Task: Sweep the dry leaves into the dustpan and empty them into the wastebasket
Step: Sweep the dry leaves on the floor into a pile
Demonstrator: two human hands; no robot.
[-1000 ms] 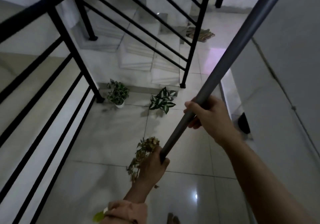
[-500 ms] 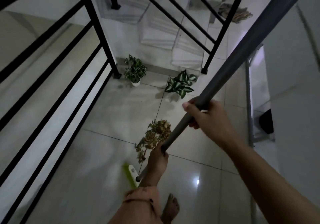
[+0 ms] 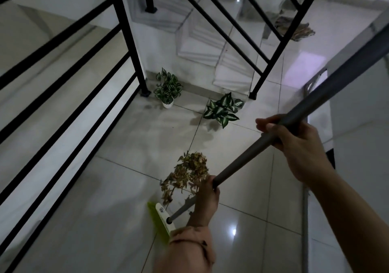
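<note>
Dim tiled landing [image 3: 105, 220] beside black railing [image 3: 126, 41]. Long grey broom handle [image 3: 242, 163], gripped by right hand [image 3: 294, 146] high and left hand [image 3: 207, 197] low, fingers wrapped tight. Green broom head [image 3: 159, 220] on floor, just beside dry leaves [image 3: 187, 173].

Brown dry leaves [image 3: 187, 175] heaped on tile, green broom [image 3: 159, 220] beside

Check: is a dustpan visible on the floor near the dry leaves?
No, only the green broom head lies beside the dry leaves; no dustpan shows.
</note>
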